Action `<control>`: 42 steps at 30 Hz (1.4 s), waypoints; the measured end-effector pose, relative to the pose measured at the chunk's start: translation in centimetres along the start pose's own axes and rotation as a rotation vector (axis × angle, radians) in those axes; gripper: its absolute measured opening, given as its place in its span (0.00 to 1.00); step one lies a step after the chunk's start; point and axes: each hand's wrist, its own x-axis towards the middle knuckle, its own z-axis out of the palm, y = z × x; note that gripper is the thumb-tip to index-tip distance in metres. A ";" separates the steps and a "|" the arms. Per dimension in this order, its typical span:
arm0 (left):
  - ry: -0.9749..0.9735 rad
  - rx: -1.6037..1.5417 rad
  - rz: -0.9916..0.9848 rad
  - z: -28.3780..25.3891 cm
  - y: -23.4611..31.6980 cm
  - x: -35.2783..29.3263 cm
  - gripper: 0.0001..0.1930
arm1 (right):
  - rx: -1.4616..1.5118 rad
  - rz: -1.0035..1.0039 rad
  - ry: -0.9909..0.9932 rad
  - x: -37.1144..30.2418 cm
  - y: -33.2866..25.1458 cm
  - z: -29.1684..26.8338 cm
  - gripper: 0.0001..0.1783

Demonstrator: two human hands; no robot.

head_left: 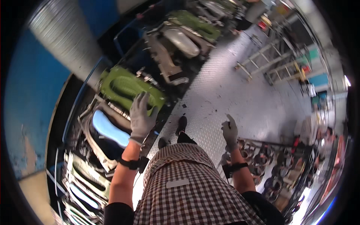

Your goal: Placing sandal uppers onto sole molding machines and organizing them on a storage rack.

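My left hand (141, 118), in a grey glove, is open with its fingers stretched out. It is over the near right end of a green moulded piece with a long oval hollow (125, 87); whether it touches the piece I cannot tell. Just left of that wrist, a glossy light-blue elongated piece (108, 127) lies in an open metal mould (90, 129). My right hand (229, 132), gloved too, hangs over the metal floor to the right. Its fingers are apart and loosely bent, with nothing plainly held.
A patterned metal floor (210, 93) runs alongside the row of moulds. Farther up the row are a brown mould with a grey oval part (182, 42) and another green piece (195, 24). Metal ladders (264, 56) stand at far right; racks of dark round parts (272, 168) at near right.
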 end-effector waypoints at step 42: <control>-2.070 -0.666 0.945 16.1 60.3 -30.4 0.22 | -0.641 0.930 1.821 -51.8 12.0 -23.5 0.25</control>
